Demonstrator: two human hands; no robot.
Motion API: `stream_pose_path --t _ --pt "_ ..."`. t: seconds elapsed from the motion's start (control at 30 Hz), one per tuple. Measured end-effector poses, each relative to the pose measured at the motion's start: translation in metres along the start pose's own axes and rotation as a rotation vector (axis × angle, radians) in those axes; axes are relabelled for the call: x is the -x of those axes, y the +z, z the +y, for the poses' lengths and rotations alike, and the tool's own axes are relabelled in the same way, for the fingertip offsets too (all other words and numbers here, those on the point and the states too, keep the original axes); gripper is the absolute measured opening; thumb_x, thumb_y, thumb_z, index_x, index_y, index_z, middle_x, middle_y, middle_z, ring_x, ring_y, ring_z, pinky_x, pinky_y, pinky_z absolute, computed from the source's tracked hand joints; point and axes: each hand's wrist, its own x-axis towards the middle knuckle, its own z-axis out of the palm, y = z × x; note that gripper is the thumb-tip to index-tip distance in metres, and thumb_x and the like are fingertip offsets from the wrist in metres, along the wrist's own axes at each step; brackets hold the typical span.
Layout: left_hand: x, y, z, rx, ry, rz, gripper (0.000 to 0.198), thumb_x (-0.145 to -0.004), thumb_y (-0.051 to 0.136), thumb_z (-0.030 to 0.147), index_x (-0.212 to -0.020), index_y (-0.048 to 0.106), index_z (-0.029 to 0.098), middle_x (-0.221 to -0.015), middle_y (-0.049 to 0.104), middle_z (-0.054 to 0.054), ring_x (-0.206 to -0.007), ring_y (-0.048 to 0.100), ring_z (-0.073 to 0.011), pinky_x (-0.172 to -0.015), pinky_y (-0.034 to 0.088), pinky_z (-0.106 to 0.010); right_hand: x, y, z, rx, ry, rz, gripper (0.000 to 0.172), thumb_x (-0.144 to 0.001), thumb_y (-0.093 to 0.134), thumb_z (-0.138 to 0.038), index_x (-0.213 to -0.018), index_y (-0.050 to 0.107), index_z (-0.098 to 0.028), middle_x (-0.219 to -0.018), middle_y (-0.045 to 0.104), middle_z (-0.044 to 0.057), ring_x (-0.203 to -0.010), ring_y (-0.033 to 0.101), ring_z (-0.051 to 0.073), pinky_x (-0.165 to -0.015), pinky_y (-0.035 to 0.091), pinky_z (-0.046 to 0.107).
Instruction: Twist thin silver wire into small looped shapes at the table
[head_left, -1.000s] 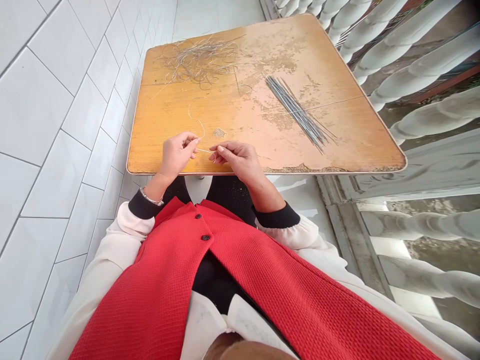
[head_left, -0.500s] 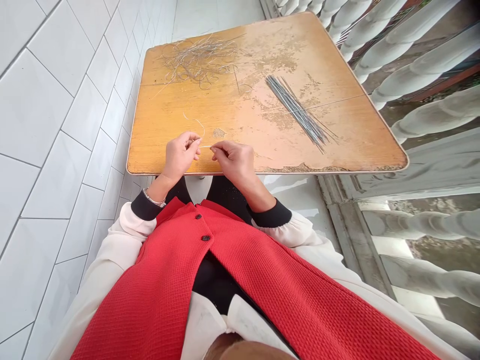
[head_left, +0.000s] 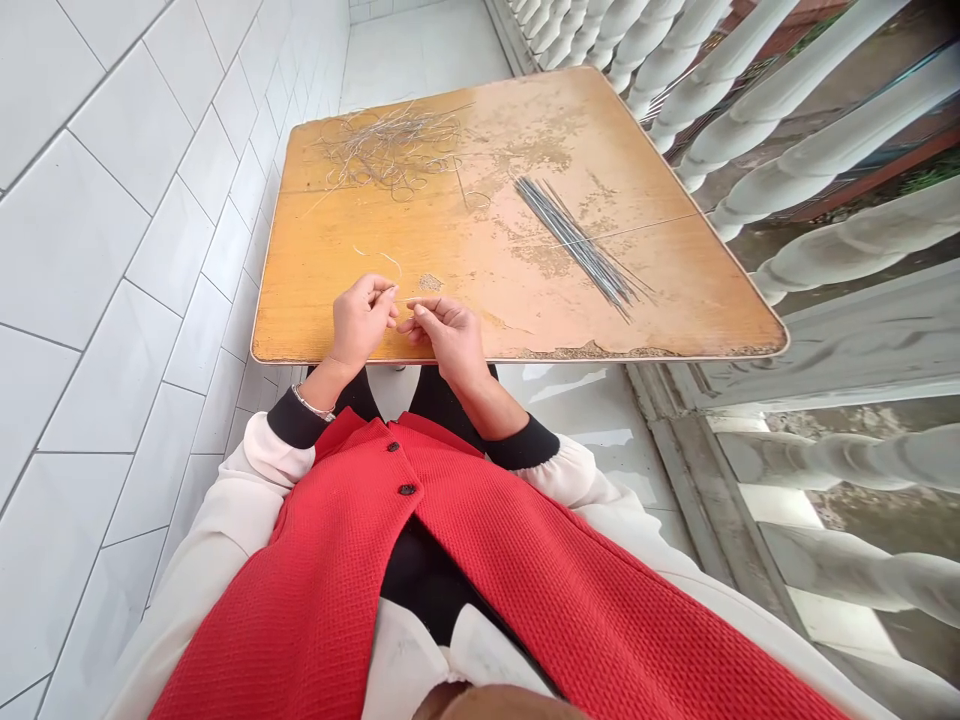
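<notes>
The left hand (head_left: 362, 322) and right hand (head_left: 448, 338) sit close together, just over the near edge of a worn wooden table (head_left: 465, 250), without touching each other. Thumb and forefinger of each hand pinch a thin pale wire (head_left: 409, 300), which is too fine to follow fully between them. A short curved strand (head_left: 388, 261) lies just beyond the hands, near a small flaked patch (head_left: 430, 283). Farther away on the left sits a tangled heap of wire (head_left: 390, 150), while a bundle of straight grey metal rods (head_left: 577, 250) lies diagonally on the right. A white tiled wall (head_left: 112, 300) runs along the left, and white stone balusters (head_left: 772, 100) line the right.
</notes>
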Motion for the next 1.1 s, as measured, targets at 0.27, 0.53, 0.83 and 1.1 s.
stream_pose_path --t 0.27,0.53,0.83,1.1 --pt "-0.019 -0.017 0.016 -0.032 -0.102 -0.196 0.017 -0.088 0.060 0.005 -0.076 0.057 0.016 -0.050 0.056 0.009 -0.041 0.053 -0.0036 -0.045 0.040 -0.017 -0.002 -0.024 -0.009 0.023 0.077 0.007 0.046 -0.065 0.083 -0.055 -0.092 0.072 -0.019 -0.084 0.076 0.004 -0.062 0.062 0.010 -0.055 0.051 0.022" --pt "-0.013 -0.012 0.015 -0.122 -0.105 -0.377 0.013 -0.086 0.061 0.006 -0.076 0.059 0.015 -0.050 0.058 0.008 -0.041 0.054 -0.0042 -0.048 0.042 -0.018 -0.011 -0.022 -0.014 0.043 0.033 -0.045 0.039 -0.067 0.082 -0.051 -0.088 0.075 -0.019 -0.078 0.070 0.002 -0.061 0.056 0.008 -0.054 0.045 0.021" --pt "0.000 -0.008 0.009 -0.163 -0.005 -0.538 0.011 -0.089 0.061 0.017 -0.079 0.062 0.016 -0.055 0.060 0.004 -0.047 0.058 -0.0074 -0.053 0.044 -0.020 -0.020 -0.018 -0.017 0.042 -0.064 -0.024 0.022 -0.067 0.080 -0.036 -0.078 0.077 -0.017 -0.059 0.063 -0.003 -0.048 0.042 0.004 -0.045 0.032 0.019" --pt "-0.031 -0.045 0.044 -0.646 0.683 -0.486 0.016 -0.092 0.057 0.021 -0.100 0.071 0.021 -0.121 0.071 -0.008 -0.126 0.063 -0.0228 -0.104 0.047 -0.038 -0.016 -0.016 -0.029 0.165 -0.063 -0.084 0.006 -0.075 0.072 -0.017 -0.071 0.075 -0.013 -0.049 0.056 -0.004 -0.043 0.042 0.005 -0.043 0.031 0.019"
